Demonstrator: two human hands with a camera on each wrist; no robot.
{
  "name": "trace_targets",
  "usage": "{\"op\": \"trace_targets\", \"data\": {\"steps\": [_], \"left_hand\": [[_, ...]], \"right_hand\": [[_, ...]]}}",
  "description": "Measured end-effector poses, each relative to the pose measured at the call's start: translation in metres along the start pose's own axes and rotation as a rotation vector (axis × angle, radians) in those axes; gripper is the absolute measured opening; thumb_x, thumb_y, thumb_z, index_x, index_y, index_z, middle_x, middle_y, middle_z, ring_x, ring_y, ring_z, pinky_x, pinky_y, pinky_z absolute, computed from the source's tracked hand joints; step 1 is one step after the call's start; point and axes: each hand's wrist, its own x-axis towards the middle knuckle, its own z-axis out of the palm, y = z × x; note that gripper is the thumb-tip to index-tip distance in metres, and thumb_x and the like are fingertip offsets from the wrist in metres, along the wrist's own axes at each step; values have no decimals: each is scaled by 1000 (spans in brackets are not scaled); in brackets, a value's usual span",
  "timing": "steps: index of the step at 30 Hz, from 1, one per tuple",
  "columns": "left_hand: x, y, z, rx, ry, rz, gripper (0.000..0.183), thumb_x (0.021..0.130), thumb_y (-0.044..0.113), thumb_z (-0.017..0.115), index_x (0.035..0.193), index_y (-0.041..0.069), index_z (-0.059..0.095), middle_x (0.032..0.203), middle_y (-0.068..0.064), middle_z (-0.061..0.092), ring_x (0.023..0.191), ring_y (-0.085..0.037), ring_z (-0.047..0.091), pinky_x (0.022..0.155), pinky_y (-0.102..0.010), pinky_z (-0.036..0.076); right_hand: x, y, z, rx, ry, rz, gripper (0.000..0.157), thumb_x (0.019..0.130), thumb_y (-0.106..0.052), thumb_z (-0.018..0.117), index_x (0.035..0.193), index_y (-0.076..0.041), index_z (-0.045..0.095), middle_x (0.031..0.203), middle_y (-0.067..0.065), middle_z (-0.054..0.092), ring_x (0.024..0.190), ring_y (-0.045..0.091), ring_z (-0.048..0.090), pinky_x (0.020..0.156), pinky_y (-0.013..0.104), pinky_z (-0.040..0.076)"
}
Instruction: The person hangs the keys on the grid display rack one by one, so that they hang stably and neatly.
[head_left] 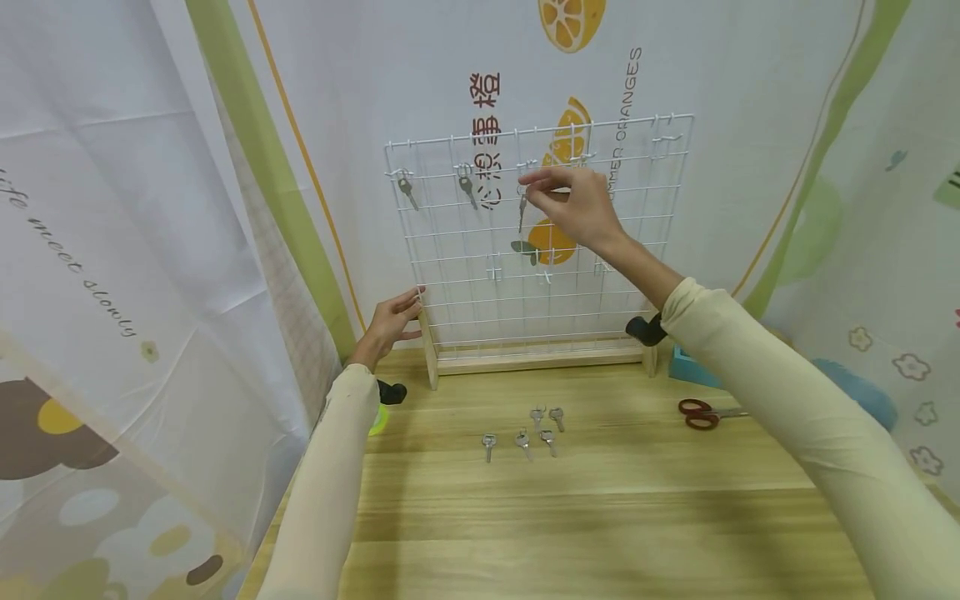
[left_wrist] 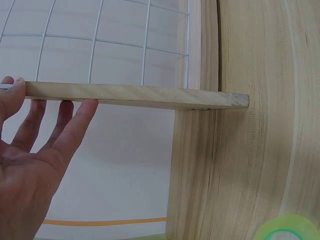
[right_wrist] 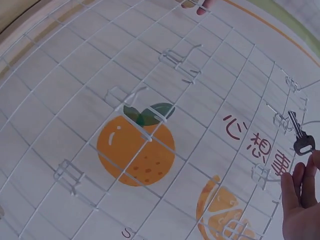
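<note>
Pinching a key (head_left: 522, 218) at its nine o'clock, the right hand (head_left: 577, 202) hovered before the wire grid (left_wrist: 145, 47); farther toward nine hung two more keys (head_left: 467, 185). At eight, the left hand (head_left: 392, 323) gripped a wooden post (left_wrist: 150, 96). Five loose keys (head_left: 522, 440) lay on the counter (head_left: 600, 542) at six, scissors (head_left: 714, 413) at five.

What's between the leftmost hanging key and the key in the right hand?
One other hanging key; the head view shows it.
</note>
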Motion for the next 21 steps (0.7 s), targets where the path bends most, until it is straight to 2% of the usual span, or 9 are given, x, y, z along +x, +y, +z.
{"op": "trace_targets", "data": {"steps": [5,10,21], "left_hand": [[6,-9,-3,34,10,16,49,113,14,47,161,17,41,170,-16,24,148,-39,37,111,-57,49],[9,-16,-6,31,13,18,49,112,15,49,160,17,42,169,-15,26,147,-40,39,110,-56,50],[7,-13,-4,30,12,23,48,112,15,48,160,19,44,170,-15,26,146,-39,40,110,-57,50]], "right_hand": [[9,0,-3,-9,69,16,19,100,-5,69,116,1,77,112,16,76,105,27,72,97,25,58],[16,4,-4,-3,109,41,20,100,-6,70,117,-2,78,116,13,76,106,26,72,97,25,58],[25,13,0,-32,134,114,21,100,-8,69,120,-3,76,118,13,76,108,24,72,98,24,57]]}}
